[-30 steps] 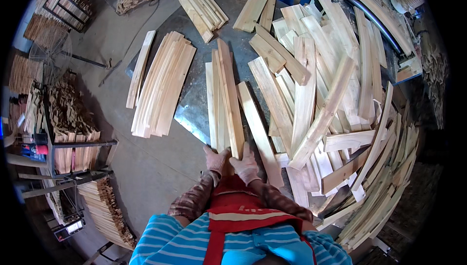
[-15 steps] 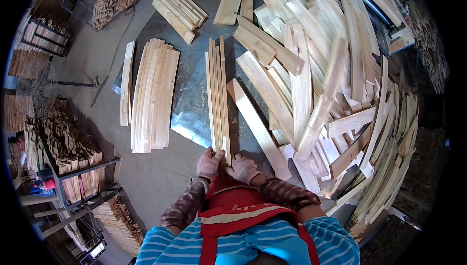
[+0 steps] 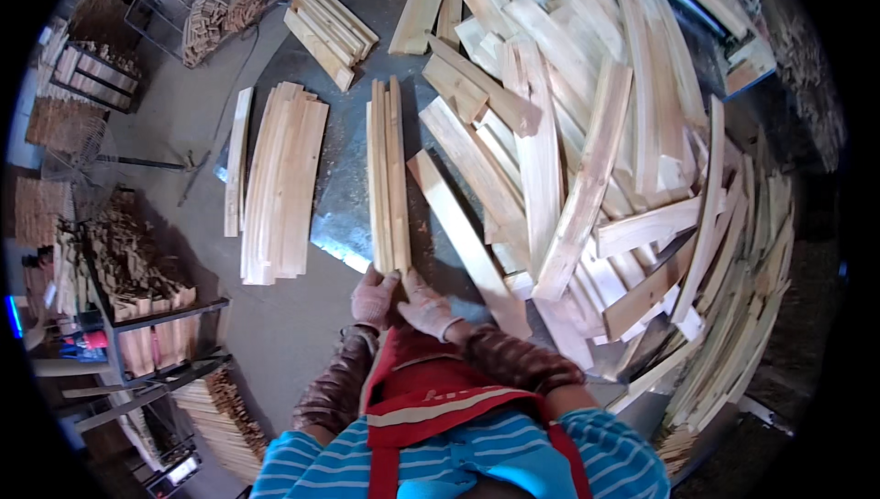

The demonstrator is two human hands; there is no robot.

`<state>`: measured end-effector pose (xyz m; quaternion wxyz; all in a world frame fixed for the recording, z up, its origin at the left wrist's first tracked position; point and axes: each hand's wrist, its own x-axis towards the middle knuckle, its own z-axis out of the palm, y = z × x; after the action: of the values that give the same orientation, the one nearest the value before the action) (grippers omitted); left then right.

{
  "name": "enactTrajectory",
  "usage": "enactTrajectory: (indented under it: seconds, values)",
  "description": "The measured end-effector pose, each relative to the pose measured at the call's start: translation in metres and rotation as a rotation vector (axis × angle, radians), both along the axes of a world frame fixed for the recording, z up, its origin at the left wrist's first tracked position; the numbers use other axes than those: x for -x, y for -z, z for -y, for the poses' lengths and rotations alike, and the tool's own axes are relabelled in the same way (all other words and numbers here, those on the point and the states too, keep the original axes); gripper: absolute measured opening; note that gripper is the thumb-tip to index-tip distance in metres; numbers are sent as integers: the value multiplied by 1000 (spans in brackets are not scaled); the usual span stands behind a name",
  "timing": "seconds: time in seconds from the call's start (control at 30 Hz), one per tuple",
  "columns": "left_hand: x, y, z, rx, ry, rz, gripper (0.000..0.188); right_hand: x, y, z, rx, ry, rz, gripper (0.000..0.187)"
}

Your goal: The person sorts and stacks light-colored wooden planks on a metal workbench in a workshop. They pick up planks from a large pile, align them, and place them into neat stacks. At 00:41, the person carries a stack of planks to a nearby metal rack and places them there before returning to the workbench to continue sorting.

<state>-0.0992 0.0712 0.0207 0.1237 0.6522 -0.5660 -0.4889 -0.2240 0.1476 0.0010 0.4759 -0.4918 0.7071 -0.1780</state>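
A narrow bundle of wooden boards (image 3: 388, 178) lies lengthwise in front of me on the dark metal table (image 3: 344, 197). My left hand (image 3: 374, 298), in a pale work glove, is closed on the left side of the bundle's near end. At the right side of that same end, my gloved right hand (image 3: 424, 306) presses in with its fingers and thumb round the boards. Both thumbs come close together over the board ends. Just right of the bundle rests a single slanting board (image 3: 469, 242), apart from my hands.
To the left lies a neat row of boards (image 3: 282, 183) beside a lone narrow board (image 3: 238, 160). Another small stack (image 3: 330, 32) is farther back. A large jumbled heap of boards (image 3: 587, 151) covers the right side. A fan (image 3: 87, 155) and a loaded rack (image 3: 165, 316) stand at left.
The boards in the bundle have come closer together, with the gap at their far ends narrowed. My hands have shifted slightly left and away from me, and the whole view has shifted a little.
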Motion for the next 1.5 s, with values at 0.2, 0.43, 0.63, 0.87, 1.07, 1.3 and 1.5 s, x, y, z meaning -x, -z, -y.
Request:
enactTrajectory:
  seconds: [0.2,0.43,0.63,0.87,1.07,1.3,1.5]
  values:
    - [-6,29,8,-54,41,49,50,26,9,13,-126,-196,-77,79]
    - [-4,29,2,-106,-9,-121,49,32,-18,26,-250,-107,-79,76]
    - [11,2,39,-140,50,185,93,43,-26,36,-341,89,36,52]
    - [32,5,56,43,43,232,105,89,-57,-42,251,377,358,22]
    - [25,60,57,206,20,-1,98,127,-138,-82,-66,586,894,43]
    - [50,-7,56,57,-23,139,100,130,-109,-103,271,326,226,26]
    - [50,-8,52,95,-56,296,99,111,-68,-95,610,26,-373,13]
